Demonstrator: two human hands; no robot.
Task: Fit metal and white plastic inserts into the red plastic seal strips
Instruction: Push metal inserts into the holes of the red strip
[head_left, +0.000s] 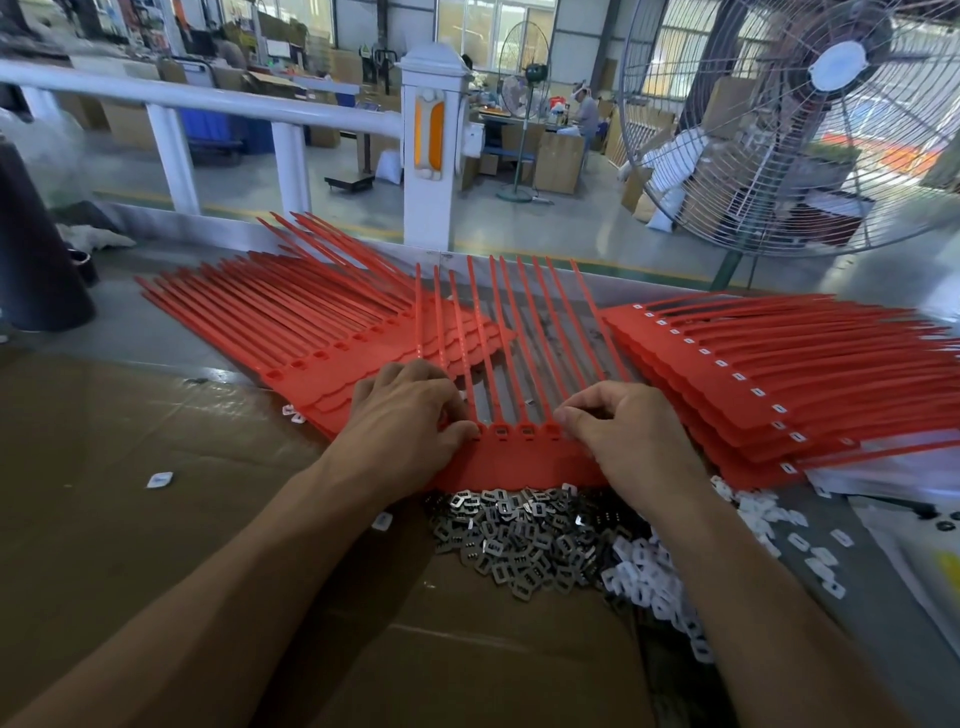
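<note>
A red seal strip sheet (519, 462) lies in front of me, its tails fanning away. My left hand (405, 421) rests on its left end, thumb and curled fingers pinching at a socket. My right hand (623, 436) holds the right end, thumb tip pressed at another socket. The sockets between my hands show metal inserts. A heap of metal inserts (519, 535) lies just below the sheet. White plastic inserts (649, 577) pile to its right.
A stack of red strips with empty sockets (311, 332) lies at the left. A stack with white inserts fitted (769, 384) lies at the right. Brown cardboard (156, 493) covers the table. A big floor fan (810, 119) and a white railing (426, 150) stand behind.
</note>
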